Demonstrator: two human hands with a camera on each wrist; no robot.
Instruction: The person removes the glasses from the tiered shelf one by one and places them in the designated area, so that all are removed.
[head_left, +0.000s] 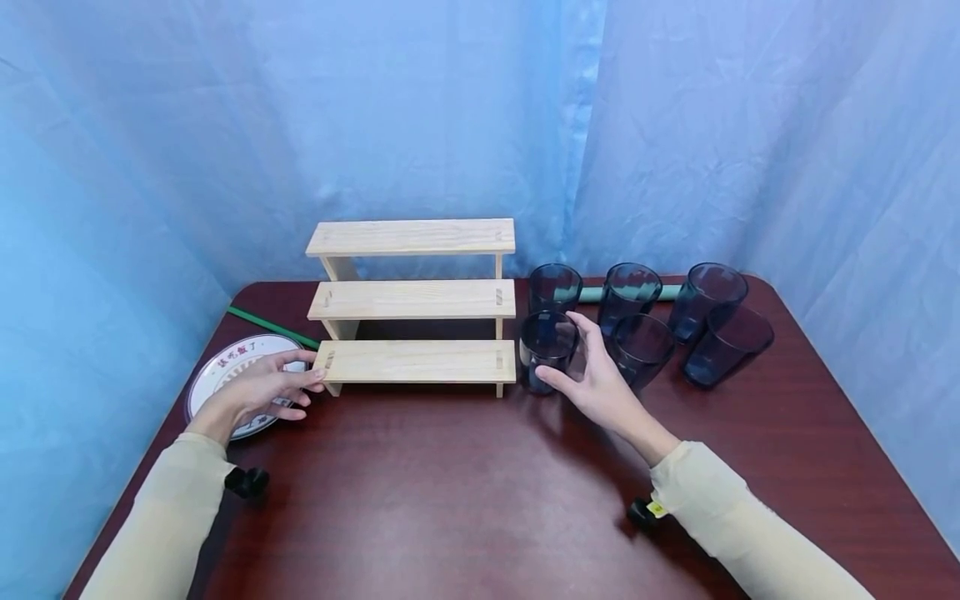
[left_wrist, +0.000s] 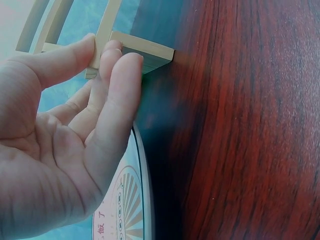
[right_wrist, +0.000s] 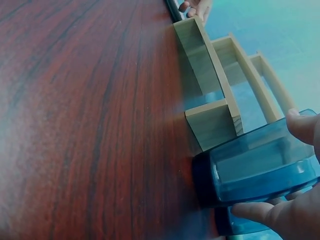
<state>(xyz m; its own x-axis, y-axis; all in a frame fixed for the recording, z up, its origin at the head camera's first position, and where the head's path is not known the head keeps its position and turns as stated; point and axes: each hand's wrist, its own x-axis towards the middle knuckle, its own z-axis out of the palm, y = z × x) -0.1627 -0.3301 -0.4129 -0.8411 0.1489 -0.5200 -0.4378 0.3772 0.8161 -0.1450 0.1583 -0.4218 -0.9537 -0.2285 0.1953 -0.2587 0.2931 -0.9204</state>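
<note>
At the left end of the lowest tier of a three-tier wooden display stand [head_left: 412, 362], my left hand [head_left: 266, 387] pinches the board's edge between thumb and fingers. The left wrist view shows the fingertips on both sides of that edge. My right hand [head_left: 600, 392] holds a dark, see-through drinking glass [head_left: 546, 342], thumb on the near side and fingers round the far side. This glass [right_wrist: 255, 167] is upright right beside the stand's lowest tier, its base close to the tabletop.
Several more dark glasses [head_left: 641, 346] stand in two rows to the right. Behind them lies a pale green rod [head_left: 592, 294]. A white plate with printed characters [head_left: 213, 375] sits under my left hand, beside a thin green stick [head_left: 262, 321]. Blue curtains [head_left: 450, 125] enclose the reddish-brown table [head_left: 450, 500].
</note>
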